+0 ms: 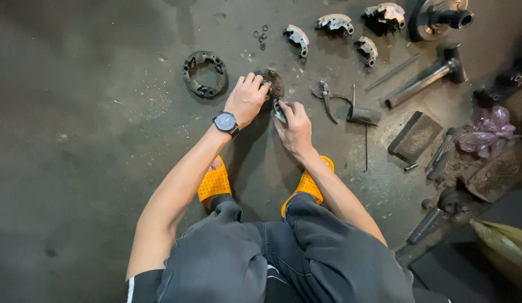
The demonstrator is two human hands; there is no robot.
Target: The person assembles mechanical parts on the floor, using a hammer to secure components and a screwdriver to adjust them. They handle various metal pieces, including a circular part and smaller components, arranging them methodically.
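The round metal hub (pixel 274 84) on the floor looks heavy, rigid, greasy; left hand (pixel 247 99) closes over its rim, right hand (pixel 294 124) pinches a small metal piece (pixel 279 110) beside it.

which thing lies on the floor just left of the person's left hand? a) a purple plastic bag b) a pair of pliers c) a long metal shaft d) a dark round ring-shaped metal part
d: the dark ring-shaped metal part lies on the floor just left of the left hand, while the pliers lie right of the right hand.
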